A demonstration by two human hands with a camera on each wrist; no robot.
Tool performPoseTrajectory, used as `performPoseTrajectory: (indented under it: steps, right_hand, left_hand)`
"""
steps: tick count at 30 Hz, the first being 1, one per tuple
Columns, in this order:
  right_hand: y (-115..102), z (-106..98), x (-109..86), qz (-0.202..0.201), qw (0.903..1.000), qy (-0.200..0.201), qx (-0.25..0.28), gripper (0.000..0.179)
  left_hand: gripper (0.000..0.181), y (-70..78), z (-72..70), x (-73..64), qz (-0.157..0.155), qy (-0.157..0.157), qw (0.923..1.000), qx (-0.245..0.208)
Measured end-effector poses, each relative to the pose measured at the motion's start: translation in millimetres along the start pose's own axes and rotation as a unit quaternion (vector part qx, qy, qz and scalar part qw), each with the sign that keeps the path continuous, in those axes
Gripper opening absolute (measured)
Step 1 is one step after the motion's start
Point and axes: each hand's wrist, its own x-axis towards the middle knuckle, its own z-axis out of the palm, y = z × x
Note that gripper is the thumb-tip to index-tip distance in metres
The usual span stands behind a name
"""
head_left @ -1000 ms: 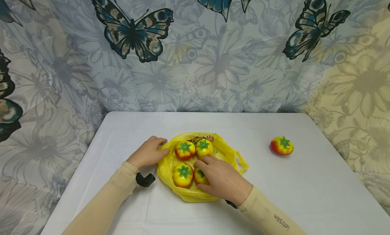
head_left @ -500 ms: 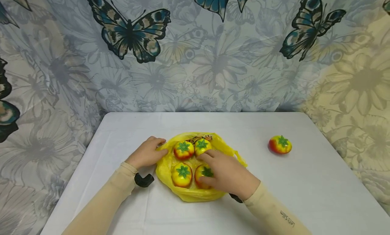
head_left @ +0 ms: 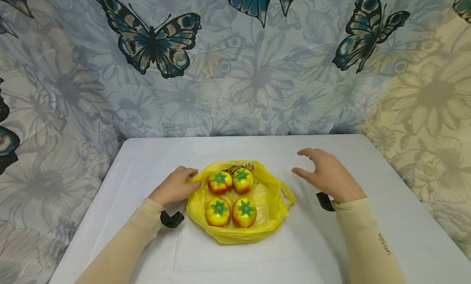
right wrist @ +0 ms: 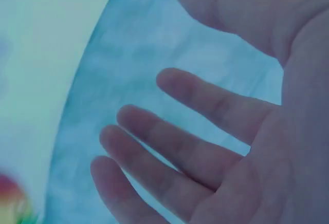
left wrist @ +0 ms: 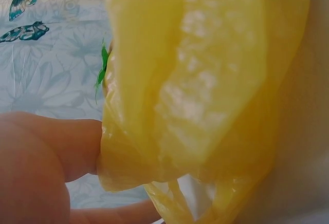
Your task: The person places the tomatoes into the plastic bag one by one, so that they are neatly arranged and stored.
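A yellow plastic bag point(head_left: 263, 218) lies spread on the table with its mouth facing up. Inside sit several red-and-yellow tomato-like fruits point(head_left: 244, 212), each topped by a green star-shaped leaf. My left hand point(head_left: 176, 186) pinches the bag's left rim; in the left wrist view its thumb point(left wrist: 77, 142) presses on the plastic. Off to the right of the bag, my right hand point(head_left: 327, 173) is held over the table, its fingers spread and holding nothing. Another such fruit point(right wrist: 11, 203) shows at the corner of the right wrist view; the right hand mostly hides it in the head view.
A white cloth covers the table point(head_left: 220, 263). Behind it hangs a fabric backdrop point(head_left: 257, 91) with flowers and butterflies. The bag's handle loop point(head_left: 288, 196) sticks out on its right side.
My right hand has left the fruits in the bag and moved right, over to the lone fruit, which it now mostly covers. The left hand stays at the bag's rim.
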Motion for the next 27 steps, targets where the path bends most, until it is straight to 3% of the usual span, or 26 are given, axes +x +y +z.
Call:
performPoseTrajectory:
  steps: [6,12,18,27]
  right_hand:
    - [60,-11,3.1,0.075,0.9971,-0.009,-0.009,0.077]
    - [94,-9,0.0,0.107,0.9942,-0.013,-0.01,0.079]
    - [107,-1,-0.7,0.117,0.9929,-0.02,-0.003,0.083]
    - [108,4,1.9,0.125,0.9915,-0.031,-0.015,0.076]
  left_hand:
    - [0.059,-1.7,0.4,-0.8,0.005,0.005,1.0,0.001]
    - [0.058,-1.7,0.4,-1.4,0.008,0.007,0.9999,0.0]
    - [0.058,-1.3,0.7,-0.9,0.007,0.006,1.0,0.001]
    - [0.059,0.8,0.0,-0.2,0.003,0.002,1.0,0.0]
